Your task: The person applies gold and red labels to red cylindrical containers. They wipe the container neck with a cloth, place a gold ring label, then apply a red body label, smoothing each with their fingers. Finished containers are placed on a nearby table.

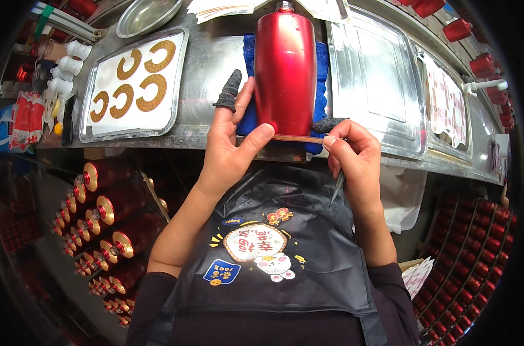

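A glossy red bottle (285, 69) lies on a blue cloth (321, 75), its neck pointing away from me. Along its near end runs a thin brownish-gold strip (299, 138). My left hand (230, 135) is open at the bottle's left side, fingers stretched out and thumb against the near edge. A black finger cover (230, 90) sits on its index finger. At the strip's right end, my right hand (354, 153) has its thumb and fingers closed. Pointed tweezers (337, 187) stick out below that hand, and its index finger also wears a black cover (329, 124).
Left on the metal table (207, 86) is a tray (180, 75) with several gold C-shaped pieces (151, 92). A metal bowl (146, 18) stands behind it. An upturned-looking metal tray (383, 81) lies right. Racks of red bottles (129, 210) fill the space below left; more red bottles (464, 259) stand below right.
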### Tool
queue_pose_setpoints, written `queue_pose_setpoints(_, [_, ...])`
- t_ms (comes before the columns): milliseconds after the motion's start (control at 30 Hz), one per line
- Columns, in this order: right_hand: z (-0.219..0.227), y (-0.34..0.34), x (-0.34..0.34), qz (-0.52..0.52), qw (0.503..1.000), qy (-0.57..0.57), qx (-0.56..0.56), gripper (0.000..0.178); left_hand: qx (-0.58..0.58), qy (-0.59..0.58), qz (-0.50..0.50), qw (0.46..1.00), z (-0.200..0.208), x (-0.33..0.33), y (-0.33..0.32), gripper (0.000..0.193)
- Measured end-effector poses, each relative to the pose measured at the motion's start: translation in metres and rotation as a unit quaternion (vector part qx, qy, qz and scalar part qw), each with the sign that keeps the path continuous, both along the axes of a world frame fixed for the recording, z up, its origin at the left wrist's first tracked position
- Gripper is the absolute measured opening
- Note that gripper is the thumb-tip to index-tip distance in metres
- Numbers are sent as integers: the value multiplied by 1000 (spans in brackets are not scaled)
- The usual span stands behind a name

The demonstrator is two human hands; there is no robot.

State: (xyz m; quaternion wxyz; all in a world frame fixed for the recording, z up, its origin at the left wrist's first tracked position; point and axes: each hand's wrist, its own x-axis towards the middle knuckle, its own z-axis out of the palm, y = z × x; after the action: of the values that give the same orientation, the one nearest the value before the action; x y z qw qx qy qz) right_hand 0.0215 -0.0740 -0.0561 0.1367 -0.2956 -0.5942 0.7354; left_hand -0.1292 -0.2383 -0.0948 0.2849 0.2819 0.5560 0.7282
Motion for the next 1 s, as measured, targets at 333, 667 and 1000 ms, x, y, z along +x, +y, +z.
queue_pose_setpoints(333, [-6,-4,-3,-16,999,28,31,11,3,19,-1,1000,1,5,0,82])
queue_pose_setpoints(667, [-9,-2,-2,-22,1000,14,-11,11,3,53,21,998,-2,10,4,80])
queue_pose_setpoints(1000, [-13,0,-1,-13,1000,18,-11,11,21,-68,-2,997,1,3,-4,64])
